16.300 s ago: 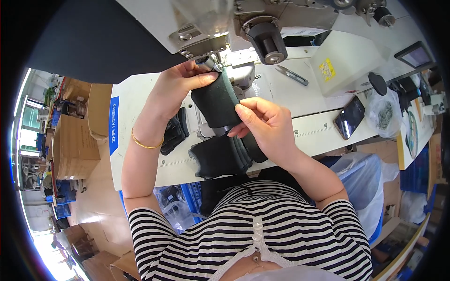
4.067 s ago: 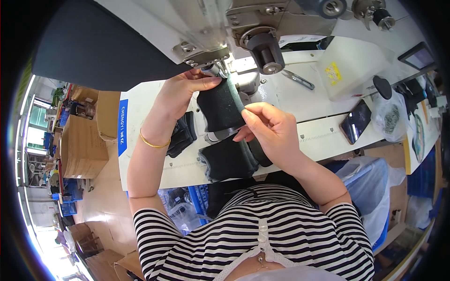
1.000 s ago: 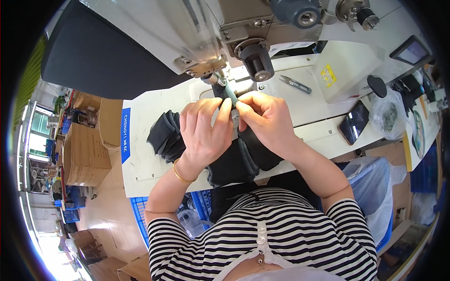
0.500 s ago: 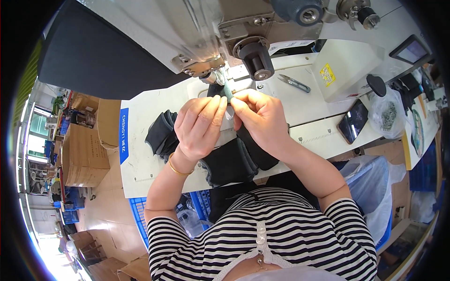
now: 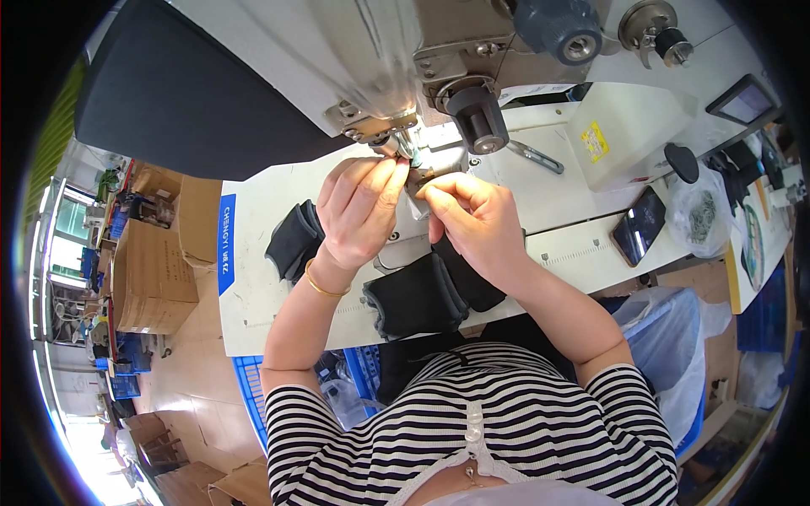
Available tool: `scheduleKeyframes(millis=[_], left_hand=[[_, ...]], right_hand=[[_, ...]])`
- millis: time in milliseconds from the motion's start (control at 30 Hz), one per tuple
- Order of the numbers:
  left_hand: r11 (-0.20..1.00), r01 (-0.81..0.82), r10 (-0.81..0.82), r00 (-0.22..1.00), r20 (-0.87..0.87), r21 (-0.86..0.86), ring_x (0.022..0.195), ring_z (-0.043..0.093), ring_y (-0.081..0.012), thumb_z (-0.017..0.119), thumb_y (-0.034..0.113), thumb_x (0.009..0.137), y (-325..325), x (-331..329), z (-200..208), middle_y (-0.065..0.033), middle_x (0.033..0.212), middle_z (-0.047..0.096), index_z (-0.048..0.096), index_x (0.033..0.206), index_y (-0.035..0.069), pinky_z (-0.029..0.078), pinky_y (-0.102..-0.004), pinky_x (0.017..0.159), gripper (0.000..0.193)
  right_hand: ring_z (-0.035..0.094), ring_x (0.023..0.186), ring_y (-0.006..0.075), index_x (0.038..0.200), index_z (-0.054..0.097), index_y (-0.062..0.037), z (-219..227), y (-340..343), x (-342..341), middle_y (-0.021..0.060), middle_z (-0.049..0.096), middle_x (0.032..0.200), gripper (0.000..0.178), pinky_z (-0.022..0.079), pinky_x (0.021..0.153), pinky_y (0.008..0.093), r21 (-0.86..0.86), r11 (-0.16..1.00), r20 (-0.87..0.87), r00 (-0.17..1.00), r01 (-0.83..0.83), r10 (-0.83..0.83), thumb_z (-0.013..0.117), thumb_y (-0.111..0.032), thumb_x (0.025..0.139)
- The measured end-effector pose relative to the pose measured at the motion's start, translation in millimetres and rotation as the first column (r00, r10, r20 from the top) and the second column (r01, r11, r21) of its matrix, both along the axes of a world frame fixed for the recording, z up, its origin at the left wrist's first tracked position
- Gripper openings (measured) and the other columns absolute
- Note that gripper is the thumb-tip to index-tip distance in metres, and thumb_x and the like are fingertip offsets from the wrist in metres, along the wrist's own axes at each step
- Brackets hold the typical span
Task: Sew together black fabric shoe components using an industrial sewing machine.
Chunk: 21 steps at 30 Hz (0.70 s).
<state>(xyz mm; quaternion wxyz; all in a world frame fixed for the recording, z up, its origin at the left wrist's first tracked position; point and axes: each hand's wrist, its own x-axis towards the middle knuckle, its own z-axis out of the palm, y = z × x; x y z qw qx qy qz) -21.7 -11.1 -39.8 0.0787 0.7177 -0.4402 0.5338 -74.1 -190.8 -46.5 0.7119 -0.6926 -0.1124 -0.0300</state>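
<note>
Up at the needle area of a sewing machine (image 5: 384,126), my left hand (image 5: 363,207) has its fingers pinched together on a small piece of fabric. Most of that piece is hidden behind the fingers; only a bit of dark and greenish edge shows beneath the presser foot. To its right, my right hand (image 5: 474,219) is closed, thumb against forefinger, beside a shiny metal part below the needle. Whatever lies in that pinch is too small to make out. Below my hands lies a stack of black fabric pieces (image 5: 415,295), with another black stack (image 5: 294,240) left of my left wrist.
Thread snips (image 5: 536,157) lie on the white table (image 5: 253,312) beyond my right hand. A phone (image 5: 638,224) and a clear bag (image 5: 702,211) are farther right. Blue crates (image 5: 251,384) stand under the front edge. Cardboard boxes (image 5: 152,278) stand at left.
My left hand has moved slightly up toward the needle. My right hand has drawn apart from it, a little right and down. The green strip once between both hands is now mostly hidden.
</note>
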Motion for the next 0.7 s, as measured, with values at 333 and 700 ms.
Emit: scheduleKeyframes(millis=[333,700], left_hand=[[0.994,-0.017,0.014,0.999,-0.031,-0.104,0.083,0.067,-0.0278,0.071,-0.012,0.062,-4,10,-3,-0.0114,0.089,0.069,0.073,0.090,-0.004,0.054,-0.0375,0.076,0.029],[0.993,-0.029,0.024,0.999,-0.046,-0.118,0.085,0.067,-0.0282,0.073,-0.010,0.061,-5,10,-5,-0.0108,0.089,0.069,0.073,0.089,-0.004,0.053,-0.0375,0.076,0.029]], right_hand=[[0.051,0.053,0.0022,0.097,0.071,-0.0013,-2,0,-2,0.0001,0.064,0.063,0.018,0.038,0.049,0.0198,-0.009,0.999,-0.032,0.999,-0.032,0.032,0.059,-0.015,0.097],[0.059,0.055,0.0060,0.088,0.068,-0.0003,-14,8,-5,0.0033,0.064,0.062,0.018,0.045,0.053,0.0232,0.055,0.996,0.019,0.997,-0.072,0.071,0.060,-0.015,0.095]])
